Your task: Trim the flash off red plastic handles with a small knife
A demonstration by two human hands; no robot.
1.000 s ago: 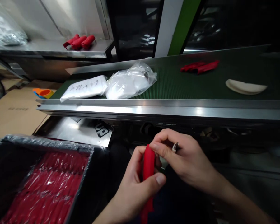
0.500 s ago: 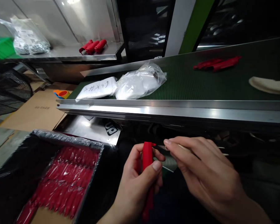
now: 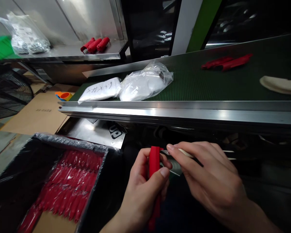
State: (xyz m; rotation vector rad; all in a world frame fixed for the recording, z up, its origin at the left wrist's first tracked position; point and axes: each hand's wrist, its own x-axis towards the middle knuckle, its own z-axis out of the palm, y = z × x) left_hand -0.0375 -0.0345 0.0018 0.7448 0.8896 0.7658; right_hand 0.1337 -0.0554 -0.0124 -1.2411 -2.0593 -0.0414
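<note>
A long red plastic part (image 3: 154, 163) stands upright in my left hand (image 3: 144, 186), with the thumb across its near side. My right hand (image 3: 212, 176) is closed round a small knife (image 3: 185, 152) with a pale handle. The knife's short metal blade reaches the top of the red part, beside a small red tip that sticks out there. Part of the handle is hidden behind my right fingers.
A lined box (image 3: 104, 168) of wrapped red parts is at the lower left. Ahead runs a green conveyor (image 3: 189, 84) bearing white bags (image 3: 143, 82), red parts (image 3: 235, 62) and a beige piece (image 3: 278, 84). Several red pieces lie on a metal shelf (image 3: 68, 51).
My right hand with the knife has shifted slightly left, closer to the red part. The red part and my left hand have moved slightly right.
</note>
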